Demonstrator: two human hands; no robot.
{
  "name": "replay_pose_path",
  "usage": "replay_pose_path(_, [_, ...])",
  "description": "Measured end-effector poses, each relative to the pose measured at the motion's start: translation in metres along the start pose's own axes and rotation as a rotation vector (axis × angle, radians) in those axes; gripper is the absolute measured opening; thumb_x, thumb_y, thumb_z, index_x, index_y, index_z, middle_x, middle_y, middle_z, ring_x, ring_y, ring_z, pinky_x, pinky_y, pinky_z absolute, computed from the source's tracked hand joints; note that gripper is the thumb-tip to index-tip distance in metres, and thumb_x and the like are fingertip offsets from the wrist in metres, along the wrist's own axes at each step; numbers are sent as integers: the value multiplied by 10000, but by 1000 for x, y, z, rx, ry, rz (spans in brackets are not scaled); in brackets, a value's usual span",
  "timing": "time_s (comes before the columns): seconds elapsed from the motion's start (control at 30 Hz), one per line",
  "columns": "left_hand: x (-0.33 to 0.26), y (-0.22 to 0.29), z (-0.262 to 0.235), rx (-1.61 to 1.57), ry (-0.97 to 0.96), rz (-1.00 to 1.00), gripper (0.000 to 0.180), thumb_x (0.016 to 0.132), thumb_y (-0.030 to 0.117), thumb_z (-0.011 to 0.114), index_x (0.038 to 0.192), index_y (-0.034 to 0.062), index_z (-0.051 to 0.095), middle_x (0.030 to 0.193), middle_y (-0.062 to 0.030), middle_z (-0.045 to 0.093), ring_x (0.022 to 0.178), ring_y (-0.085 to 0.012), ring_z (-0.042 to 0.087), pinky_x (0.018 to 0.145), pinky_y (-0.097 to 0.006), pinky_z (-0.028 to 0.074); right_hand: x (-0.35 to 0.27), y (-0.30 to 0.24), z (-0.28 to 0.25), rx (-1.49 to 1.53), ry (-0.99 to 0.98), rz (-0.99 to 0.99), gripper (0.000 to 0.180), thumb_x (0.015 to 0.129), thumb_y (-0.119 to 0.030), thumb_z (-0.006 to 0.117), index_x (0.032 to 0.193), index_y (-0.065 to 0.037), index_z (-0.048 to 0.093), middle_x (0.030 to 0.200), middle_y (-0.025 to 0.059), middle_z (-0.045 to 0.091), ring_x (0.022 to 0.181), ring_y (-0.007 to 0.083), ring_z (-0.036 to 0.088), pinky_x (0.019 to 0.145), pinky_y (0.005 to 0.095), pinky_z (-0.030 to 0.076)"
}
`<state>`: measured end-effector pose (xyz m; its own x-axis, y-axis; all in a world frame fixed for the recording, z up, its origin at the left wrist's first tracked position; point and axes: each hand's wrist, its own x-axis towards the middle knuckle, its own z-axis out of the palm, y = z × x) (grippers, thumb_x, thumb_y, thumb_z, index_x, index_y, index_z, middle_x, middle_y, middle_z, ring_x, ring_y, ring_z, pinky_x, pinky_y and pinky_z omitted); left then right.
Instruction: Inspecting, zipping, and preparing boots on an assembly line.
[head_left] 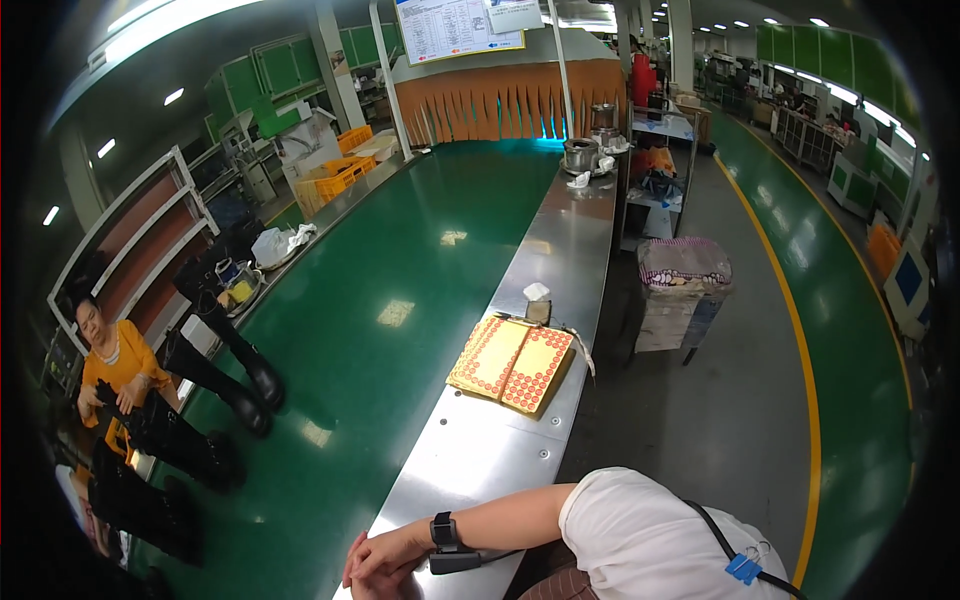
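My right hand [392, 549] lies over my left hand [356, 552] at the near end of the steel ledge. A dark band with a small box sits on the right wrist. Nothing is seen in either hand. The right fingers look loosely laid out, and a few left fingertips stick out beneath them; the rest of the left hand is hidden or cut off by the lower edge. Farther along the steel ledge [427, 462] lies a stack of yellow cards with red round stickers [508, 362], banded across its middle. A small block with white tissue [538, 303] stands behind it.
A green conveyor belt [350, 300] runs beside the ledge, with black boots [225, 375] along its left side. A person in orange [125, 365] handles a dark boot there. Metal pots [582, 156] stand at the far end. A wrapped stool [683, 290] is on the right.
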<state>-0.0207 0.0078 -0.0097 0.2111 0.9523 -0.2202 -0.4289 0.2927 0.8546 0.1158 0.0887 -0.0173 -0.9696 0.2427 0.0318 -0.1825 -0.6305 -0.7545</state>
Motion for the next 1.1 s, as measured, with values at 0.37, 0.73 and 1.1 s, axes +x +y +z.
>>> replay_pose_path(0.37, [2, -4, 0, 52, 65, 71, 493, 1000, 353, 427, 1394, 61, 382, 1314, -165, 466, 1184, -301, 526, 902, -454, 530, -5, -5, 9, -222, 42, -67, 353, 870, -187, 662, 1175, -16, 617, 1161, 100, 593, 1077, 177, 553, 922, 277, 454])
replay_pose_path(0.73, [5, 9, 11, -11, 118, 0, 381, 994, 246, 463, 1319, 47, 463, 1184, -115, 544, 1077, -230, 583, 816, -406, 563, 9, -2, -5, -462, 55, -80, 314, 895, -233, 657, 1123, -17, 656, 1240, 86, 573, 1163, 187, 510, 1002, 317, 409])
replay_pose_path(1.1, [-8, 6, -6, -52, 44, 69, 392, 979, 349, 511, 1278, 95, 521, 1179, -83, 557, 1064, -180, 588, 773, -327, 572, 17, 2, 19, -449, 194, -40, 320, 839, -220, 693, 1074, -6, 653, 1250, 123, 562, 1148, 238, 542, 1015, 372, 414])
